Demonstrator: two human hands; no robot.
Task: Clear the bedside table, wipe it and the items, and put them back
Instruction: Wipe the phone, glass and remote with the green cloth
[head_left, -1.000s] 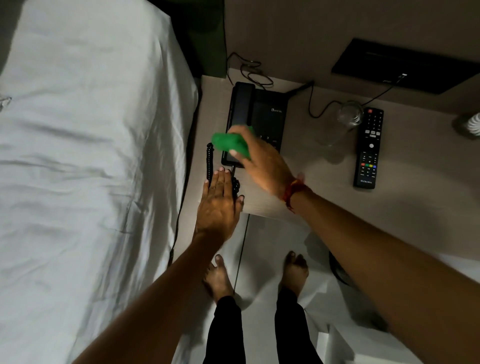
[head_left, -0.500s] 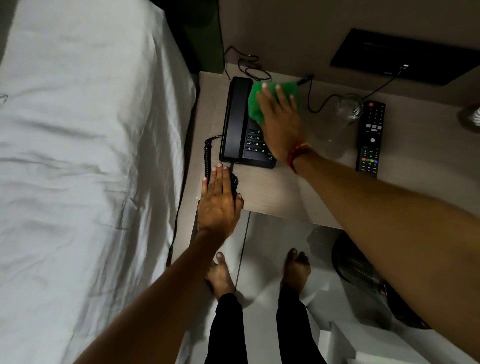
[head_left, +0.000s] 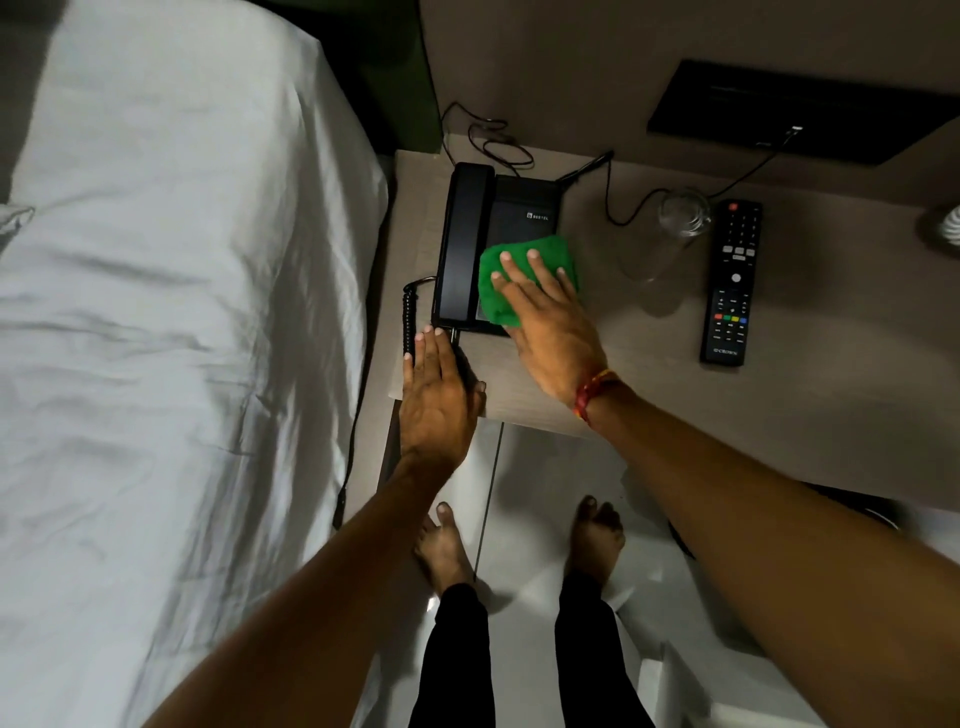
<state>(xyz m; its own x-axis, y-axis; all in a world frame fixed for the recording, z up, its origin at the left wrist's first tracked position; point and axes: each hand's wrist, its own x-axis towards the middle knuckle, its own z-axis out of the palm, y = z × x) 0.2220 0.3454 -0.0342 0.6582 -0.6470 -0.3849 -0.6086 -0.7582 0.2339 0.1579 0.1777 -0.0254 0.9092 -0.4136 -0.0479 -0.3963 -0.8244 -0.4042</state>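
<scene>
A black desk telephone (head_left: 470, 244) sits at the left end of the beige bedside table (head_left: 675, 395), handset on its cradle. My right hand (head_left: 545, 322) presses a green cloth (head_left: 524, 270) flat onto the phone's keypad, fingers spread over it. My left hand (head_left: 439, 400) lies flat, palm down, on the table's front left corner, touching the coiled phone cord (head_left: 409, 322). An empty clear glass (head_left: 675, 228) and a black TV remote (head_left: 731, 283) stand to the right of the phone.
A bed with a white sheet (head_left: 171, 338) runs along the left, close to the table. Cables (head_left: 493, 140) trail behind the phone toward a black wall panel (head_left: 800, 111). A white object (head_left: 948, 226) shows at the right edge. My bare feet stand on the pale floor (head_left: 535, 519) below.
My right hand has slid the green cloth from the far top of the phone back toward me, onto the keypad. My left hand has stayed flat on the table corner.
</scene>
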